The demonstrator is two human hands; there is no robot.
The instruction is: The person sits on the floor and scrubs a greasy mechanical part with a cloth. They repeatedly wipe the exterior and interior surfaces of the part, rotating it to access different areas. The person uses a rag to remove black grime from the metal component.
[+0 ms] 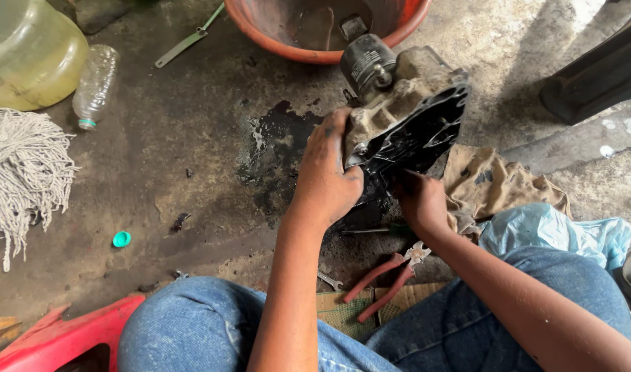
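- Head view: left hand [327,176] clamped on the near edge of a greasy engine casing [405,114], fingers wrapped over its grey outer face.
- Right hand [419,200] grips the casing's lower edge from underneath; fingertips hidden behind the black oily inner side.
- Casing held tilted off the ground, between the knees & an orange basin [274,34], w/ a dark cylindrical part [365,63] at its top end.
- Oil stain [277,148] on the concrete just below/left of the casing.
- Red-handled pliers [388,275] lie on cardboard near the right wrist; small wrench [328,280] beside them.
- Tan rag [491,182] & blue plastic bag [556,231] to the right.
- Left side: mop head [19,169], clear bottle [95,83], yellowish jug [26,52], teal cap [121,239].
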